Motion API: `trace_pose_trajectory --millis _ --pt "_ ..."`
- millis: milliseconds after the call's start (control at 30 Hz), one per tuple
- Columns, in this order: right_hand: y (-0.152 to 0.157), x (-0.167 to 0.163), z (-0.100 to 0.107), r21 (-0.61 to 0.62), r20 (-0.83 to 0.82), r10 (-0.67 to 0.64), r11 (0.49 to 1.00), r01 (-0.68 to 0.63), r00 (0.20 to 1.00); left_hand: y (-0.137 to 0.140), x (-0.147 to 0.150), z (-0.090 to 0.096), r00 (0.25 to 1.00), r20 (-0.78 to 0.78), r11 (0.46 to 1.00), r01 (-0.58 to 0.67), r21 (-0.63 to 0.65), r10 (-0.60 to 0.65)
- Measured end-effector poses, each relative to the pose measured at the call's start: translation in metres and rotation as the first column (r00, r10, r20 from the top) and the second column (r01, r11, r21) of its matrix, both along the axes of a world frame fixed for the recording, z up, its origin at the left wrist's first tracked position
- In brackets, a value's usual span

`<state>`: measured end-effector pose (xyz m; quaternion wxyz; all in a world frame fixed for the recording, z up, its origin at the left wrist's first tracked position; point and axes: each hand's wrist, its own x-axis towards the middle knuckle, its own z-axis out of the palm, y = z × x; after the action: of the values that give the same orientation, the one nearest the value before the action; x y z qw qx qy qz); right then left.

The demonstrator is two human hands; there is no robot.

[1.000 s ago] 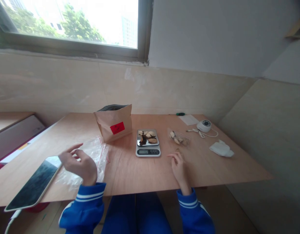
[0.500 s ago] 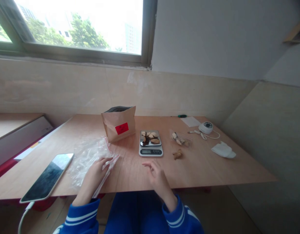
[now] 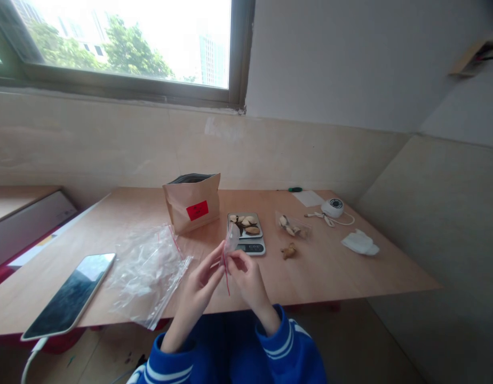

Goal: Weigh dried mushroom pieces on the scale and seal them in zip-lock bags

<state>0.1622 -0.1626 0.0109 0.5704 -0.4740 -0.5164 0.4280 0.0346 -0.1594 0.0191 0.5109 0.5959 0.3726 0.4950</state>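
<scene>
Between my two hands is a small clear zip bag (image 3: 232, 240) with a red line along its edge, held upright in front of the scale. My left hand (image 3: 202, 280) pinches it from the left, and my right hand (image 3: 245, 273) grips the same red edge from the right. Behind it, the kitchen scale (image 3: 254, 248) carries several dried mushroom-like pieces (image 3: 248, 221); the bag and my fingers hide its left part. A pile of clear zip bags (image 3: 144, 272) lies to the left of my left hand.
A brown paper pouch (image 3: 192, 208) with a red label stands open behind. At right are a filled clear bag (image 3: 293, 226), a brown knobbly piece (image 3: 288, 251), a white camera-like device (image 3: 333, 207) and a crumpled white tissue (image 3: 360, 243). A phone (image 3: 70, 296) lies by the left front edge.
My left hand has left the pile and moved right with a small zip bag. My right hand has come in to grip it too. The view has shifted slightly.
</scene>
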Motion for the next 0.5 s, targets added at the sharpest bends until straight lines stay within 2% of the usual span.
trace_pose_trajectory --millis 100,200,300,367,433,500 --pt "0.006 0.008 0.0 -0.018 0.068 0.044 0.999 -0.042 0.997 0.006 0.004 -0.008 0.999 -0.017 0.999 -0.026 0.029 0.027" --pt "0.016 0.019 -0.003 -0.029 0.109 0.024 0.999 -0.021 0.994 0.012 0.005 -0.012 0.975 -0.088 0.977 -0.199 0.074 0.205" --pt "0.03 0.04 -0.006 -0.035 0.137 -0.059 0.997 0.064 0.989 0.019 -0.005 -0.007 0.876 -0.136 0.881 -0.437 0.179 0.462" --pt "0.043 0.058 -0.008 -0.029 0.197 -0.039 0.999 0.045 0.98 0.025 -0.012 0.0 0.809 -0.153 0.812 -0.521 0.264 0.568" --pt "0.058 0.076 -0.012 0.051 0.362 -0.079 0.997 0.065 0.929 0.031 -0.017 0.005 0.789 -0.17 0.791 -0.524 0.316 0.59" --pt "0.073 0.089 -0.02 0.188 0.584 -0.242 0.969 0.161 0.775 0.038 -0.016 0.006 0.795 -0.189 0.799 -0.502 0.331 0.577"
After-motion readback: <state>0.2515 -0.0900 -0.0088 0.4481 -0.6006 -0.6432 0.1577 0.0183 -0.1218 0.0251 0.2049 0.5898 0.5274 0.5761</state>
